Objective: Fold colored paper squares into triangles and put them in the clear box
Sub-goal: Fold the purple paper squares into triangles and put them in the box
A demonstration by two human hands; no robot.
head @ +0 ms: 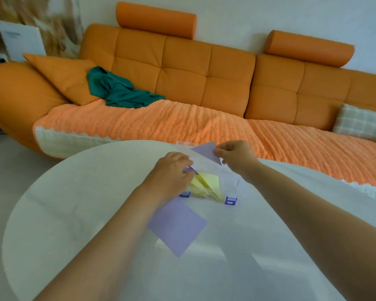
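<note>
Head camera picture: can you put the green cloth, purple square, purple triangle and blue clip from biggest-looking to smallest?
1. The green cloth and purple square look about equal; the cloth sits farther away, so I won't rank them.
2. The purple triangle.
3. The blue clip.

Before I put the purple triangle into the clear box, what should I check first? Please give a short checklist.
1. Purple triangle held securely: ok, the right hand pinches its edge.
2. Triangle above the clear box: ok, it seems to hang over the far side.
3. Box steadied: cannot tell, the left hand is at its left edge, but the grip is hidden.
4. Room inside: cannot tell, the yellow triangles fill the near part.
5. Next purple square ready: ok, it lies flat in front of the box.
</note>
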